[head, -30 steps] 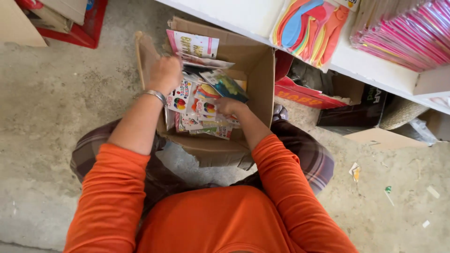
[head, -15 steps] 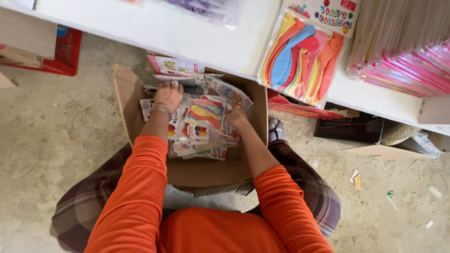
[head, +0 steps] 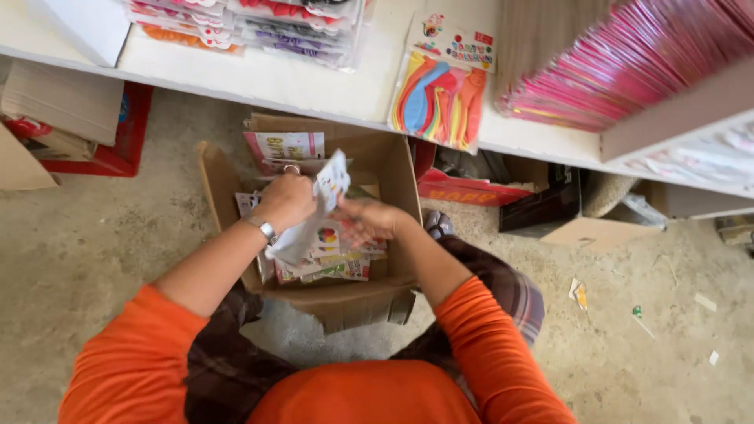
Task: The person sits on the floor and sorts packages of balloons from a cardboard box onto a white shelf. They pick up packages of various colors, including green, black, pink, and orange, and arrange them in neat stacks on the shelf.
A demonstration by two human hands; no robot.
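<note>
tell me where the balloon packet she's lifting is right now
In the head view, the white balloon packet is held up in the left hand, centre-left, above the open cardboard box of packets, with the right hand just beside it.

A stack of balloon packets [head: 308,228] is gripped by the left hand [head: 284,200] above the open cardboard box [head: 338,294]. The packets are touched by the right hand [head: 369,220] at 3 o'clock. A white shelf [head: 283,78] is seen at 12 o'clock.

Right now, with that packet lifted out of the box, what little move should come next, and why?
Probably lift it clear. The left hand holds a balloon packet tilted above the cardboard box, its lower end near the other packets. The right hand is spread open beside it, so it could steady them.
</note>
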